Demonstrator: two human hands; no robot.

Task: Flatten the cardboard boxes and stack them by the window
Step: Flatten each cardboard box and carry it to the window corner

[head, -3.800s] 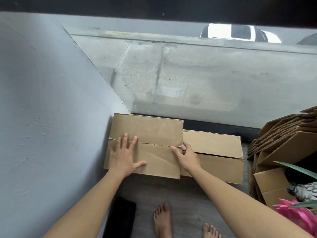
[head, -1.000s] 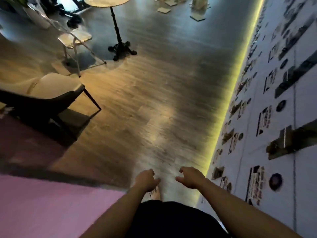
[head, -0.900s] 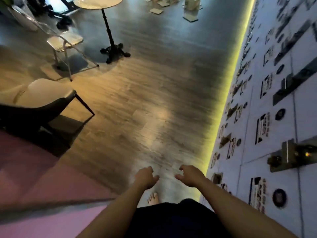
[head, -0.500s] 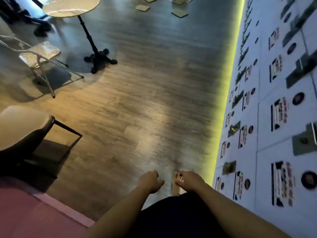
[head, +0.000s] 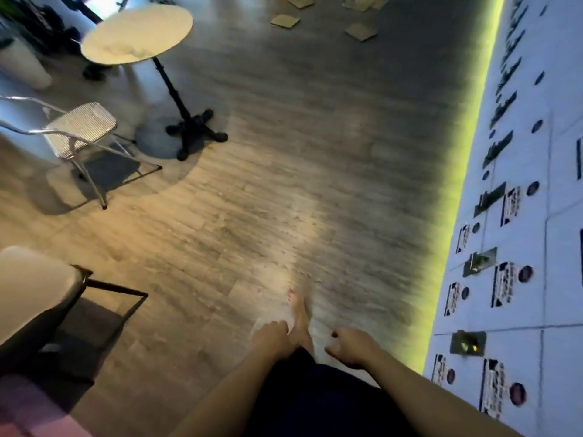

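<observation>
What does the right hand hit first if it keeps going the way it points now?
Probably nothing nearby. The right hand hangs empty, pointing ahead over bare floor. That line looks free until the cardboard pieces far ahead, though depth is hard to judge. The wall runs alongside, not across.

We see grey-brown wood-grain floor (head: 284, 184), yellow-green glow strip (head: 467, 171), white round tabletop (head: 137, 33) on black base, tan cardboard pieces (head: 361, 31).

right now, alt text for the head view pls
Both empty hands, left hand and right hand, hang loosely curled over a wooden floor. Cardboard pieces lie far ahead; a round table stands left.
</observation>
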